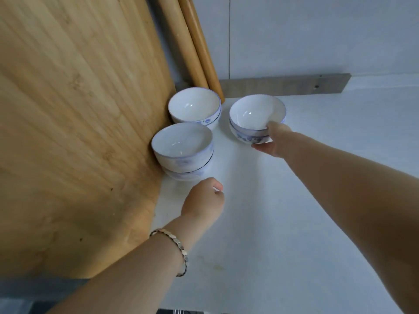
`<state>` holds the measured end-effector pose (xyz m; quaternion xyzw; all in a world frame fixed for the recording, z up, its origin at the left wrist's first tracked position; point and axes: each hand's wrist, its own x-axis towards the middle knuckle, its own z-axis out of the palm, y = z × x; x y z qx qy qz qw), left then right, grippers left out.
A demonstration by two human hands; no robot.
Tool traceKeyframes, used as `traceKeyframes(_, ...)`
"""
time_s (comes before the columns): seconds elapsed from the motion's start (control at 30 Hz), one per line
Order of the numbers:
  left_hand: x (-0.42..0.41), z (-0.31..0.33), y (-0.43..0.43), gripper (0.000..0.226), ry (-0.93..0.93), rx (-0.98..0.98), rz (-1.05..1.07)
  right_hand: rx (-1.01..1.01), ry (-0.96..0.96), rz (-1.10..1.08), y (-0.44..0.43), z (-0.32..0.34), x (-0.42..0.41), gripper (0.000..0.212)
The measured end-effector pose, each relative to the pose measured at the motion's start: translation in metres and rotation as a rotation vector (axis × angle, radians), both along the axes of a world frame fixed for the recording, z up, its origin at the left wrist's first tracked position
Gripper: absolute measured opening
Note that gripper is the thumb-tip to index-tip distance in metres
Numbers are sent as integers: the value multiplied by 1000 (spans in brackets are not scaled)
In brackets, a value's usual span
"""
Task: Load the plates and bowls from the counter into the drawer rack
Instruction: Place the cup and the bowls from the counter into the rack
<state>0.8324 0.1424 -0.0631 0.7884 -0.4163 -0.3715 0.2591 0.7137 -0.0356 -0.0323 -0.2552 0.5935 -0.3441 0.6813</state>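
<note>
Big wooden cutting board (79,132) leans over the white counter (294,223). A back stack (195,107) and a front stack (182,143) of bowls sit right against the board, and a third stack (254,114) is a bit off it. My right hand (272,141) grips the third stack's rim. My left hand (204,198) is by the front stack, fingers curled and holding nothing.

Back bowls (194,105), front bowls (182,141), right bowls (254,112): white-blue, nested pairs, upright.
</note>
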Motion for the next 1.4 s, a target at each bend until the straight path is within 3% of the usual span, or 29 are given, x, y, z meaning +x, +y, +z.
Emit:
traceKeyframes(0.23,6,-15,20,21,13,18,-19,-1,25,-46,35,-9,-14,45)
traceKeyframes(0.33,-12,-6,21,19,176,-11,74,32,22,-30,76,-8,-47,24)
traceKeyframes(0.4,-32,7,23,30,330,-20,149,49,16,26,107,-2,-77,8)
traceKeyframes(0.5,-76,30,38,54,521,79,145,72,26,112,155,7,-134,12)
traceKeyframes(0.6,-129,42,67,36,556,139,61,74,32,222,210,19,-194,17)
traceKeyframes(0.67,-165,43,92,23,541,157,56,62,96,303,241,26,-233,21)
traceKeyframes(0.8,-233,31,149,41,603,229,25,70,245,480,290,27,-312,26)
traceKeyframes(0.97,-297,-15,209,39,621,284,56,95,365,615,332,-5,-382,29)
traceKeyframes(1.1,-328,-67,240,48,562,399,-2,-25,573,711,344,-59,-406,27)
traceKeyframes(1.2,-343,-102,252,57,510,525,-6,-23,767,915,352,-105,-414,28)
traceKeyframes(1.4,-365,-152,267,50,449,764,10,75,1045,1151,367,-160,-408,36)
